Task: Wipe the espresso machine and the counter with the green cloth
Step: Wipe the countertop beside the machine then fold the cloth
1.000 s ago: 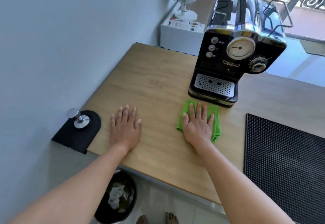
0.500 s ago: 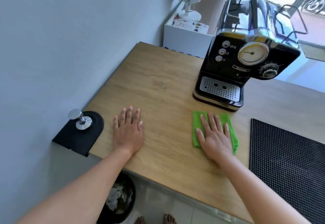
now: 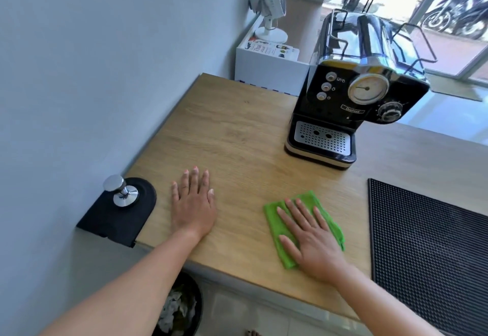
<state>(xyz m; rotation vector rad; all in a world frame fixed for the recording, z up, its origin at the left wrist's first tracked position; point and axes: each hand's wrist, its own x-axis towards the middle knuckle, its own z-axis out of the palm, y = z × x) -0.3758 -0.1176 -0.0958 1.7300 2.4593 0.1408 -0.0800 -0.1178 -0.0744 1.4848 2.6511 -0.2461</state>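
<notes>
The folded green cloth (image 3: 274,219) lies flat on the wooden counter (image 3: 232,135), near its front edge. My right hand (image 3: 309,238) presses down on the cloth with straight, spread fingers. Flat on the bare wood to the left rests my left hand (image 3: 194,203), fingers straight and holding nothing. The black and chrome espresso machine (image 3: 353,98) stands at the back of the counter, its perforated drip tray (image 3: 320,137) facing me, well behind the cloth.
A black tamping mat (image 3: 116,219) with a steel tamper (image 3: 120,190) sits at the counter's left corner by the wall. A black rubber bar mat (image 3: 427,251) covers the right side. Behind the counter are a white box and small fan (image 3: 272,13); a bin (image 3: 179,309) stands below.
My right hand has slid the green cloth away from the machine's base, rightward and then back toward the front edge. My left hand has stayed flat in place.
</notes>
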